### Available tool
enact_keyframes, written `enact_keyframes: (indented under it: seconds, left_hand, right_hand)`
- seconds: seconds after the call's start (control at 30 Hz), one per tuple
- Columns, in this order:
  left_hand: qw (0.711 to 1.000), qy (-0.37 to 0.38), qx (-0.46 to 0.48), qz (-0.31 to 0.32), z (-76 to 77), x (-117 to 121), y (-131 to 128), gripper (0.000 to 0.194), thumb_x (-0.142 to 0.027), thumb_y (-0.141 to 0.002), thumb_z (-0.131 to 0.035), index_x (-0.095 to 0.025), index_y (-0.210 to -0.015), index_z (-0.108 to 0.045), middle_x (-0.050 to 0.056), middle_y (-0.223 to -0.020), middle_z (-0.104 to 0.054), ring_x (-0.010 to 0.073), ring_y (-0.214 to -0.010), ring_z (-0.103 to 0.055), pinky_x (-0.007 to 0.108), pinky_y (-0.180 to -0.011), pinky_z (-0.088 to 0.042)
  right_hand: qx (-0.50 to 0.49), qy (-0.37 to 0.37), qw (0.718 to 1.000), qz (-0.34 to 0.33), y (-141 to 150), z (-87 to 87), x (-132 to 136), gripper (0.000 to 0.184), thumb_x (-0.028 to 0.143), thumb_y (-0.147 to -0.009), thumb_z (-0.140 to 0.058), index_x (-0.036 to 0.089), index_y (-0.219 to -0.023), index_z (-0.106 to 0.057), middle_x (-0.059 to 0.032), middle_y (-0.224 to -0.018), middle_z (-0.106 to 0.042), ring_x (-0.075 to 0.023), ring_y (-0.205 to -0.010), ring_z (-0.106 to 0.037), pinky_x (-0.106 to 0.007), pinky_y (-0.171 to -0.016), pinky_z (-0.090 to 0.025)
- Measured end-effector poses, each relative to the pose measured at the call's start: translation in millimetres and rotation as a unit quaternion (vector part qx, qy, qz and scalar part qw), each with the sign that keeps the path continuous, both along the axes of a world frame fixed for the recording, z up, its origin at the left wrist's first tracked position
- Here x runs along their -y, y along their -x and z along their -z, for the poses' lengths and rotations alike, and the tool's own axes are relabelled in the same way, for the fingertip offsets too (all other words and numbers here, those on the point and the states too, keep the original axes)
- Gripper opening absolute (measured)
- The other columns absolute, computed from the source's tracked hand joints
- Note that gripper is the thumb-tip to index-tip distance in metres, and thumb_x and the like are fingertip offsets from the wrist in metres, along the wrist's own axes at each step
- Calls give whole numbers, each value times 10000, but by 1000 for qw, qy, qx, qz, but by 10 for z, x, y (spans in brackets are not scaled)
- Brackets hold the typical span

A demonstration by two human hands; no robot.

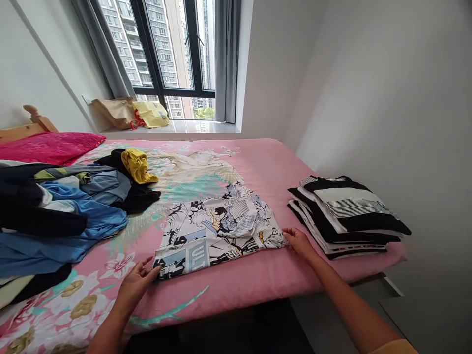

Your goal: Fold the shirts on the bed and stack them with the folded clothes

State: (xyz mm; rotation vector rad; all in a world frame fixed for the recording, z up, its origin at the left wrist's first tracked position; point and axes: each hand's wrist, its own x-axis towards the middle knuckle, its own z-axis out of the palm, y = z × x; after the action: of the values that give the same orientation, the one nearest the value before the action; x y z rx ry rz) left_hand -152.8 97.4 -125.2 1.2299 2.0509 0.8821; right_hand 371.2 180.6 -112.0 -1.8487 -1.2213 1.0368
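A white shirt (221, 231) with a black, blue and orange comic print lies on the bed, partly folded into a long shape. My left hand (138, 280) pinches its near left corner between thumb and fingers. At the opposite end, my right hand (298, 242) grips the right corner, fingertips closed on the cloth. The shirt's near edge runs fairly straight between both hands, and its fabric rests on the sheet.
Folded clothes are stacked (346, 211) at the bed's right edge. A loose heap of clothes (66, 211) covers the left side, near a magenta pillow (51, 146). The pink patterned bedsheet (258, 157) reaches toward the window sill, where paper bags (118, 113) stand.
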Motion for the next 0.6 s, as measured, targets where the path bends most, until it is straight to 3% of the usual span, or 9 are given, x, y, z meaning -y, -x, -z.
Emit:
enact_keyframes:
  seconds: [0.23, 0.33, 0.47, 0.6]
  left_hand:
    - [991, 24, 131, 1, -51, 108, 4, 901, -622, -509, -718, -126, -1230, -506, 41, -747, -678, 162, -580, -590, 238, -503, -405]
    - [985, 45, 165, 14, -97, 108, -19, 930, -628, -533, -708, -126, -1271, -448, 38, -753, -665, 101, -443, -488, 217, -417, -324]
    - [984, 40, 170, 27, -139, 90, -74, 964, -626, -501, -720, -133, -1276, -431, -54, -595, -553, 55, -347, -332, 195, -358, -217]
    - [981, 38, 190, 27, -112, 116, -75, 927, -601, -528, -721, -147, -1281, -429, -54, -623, -552, 47, -353, -320, 192, -357, -220]
  right_hand:
    - [61, 64, 995, -52, -6, -15, -147, 245, 359, -788, -568, 131, -857, -622, 15, -533, -554, -70, -336, -424, -169, -314, -284]
    - [76, 65, 993, -66, -19, -24, -171, 250, 352, -769, -603, 136, -893, -623, -5, -622, -609, -67, -369, -461, -159, -334, -307]
    - [82, 43, 992, -90, 34, -55, -205, 290, 280, -758, -615, 179, -1030, -604, -24, -888, -660, -43, -413, -487, -150, -359, -343]
    - [86, 55, 989, -109, 74, -89, -251, 312, 268, -766, -603, 198, -1070, -586, -27, -893, -654, -54, -420, -502, -162, -364, -365]
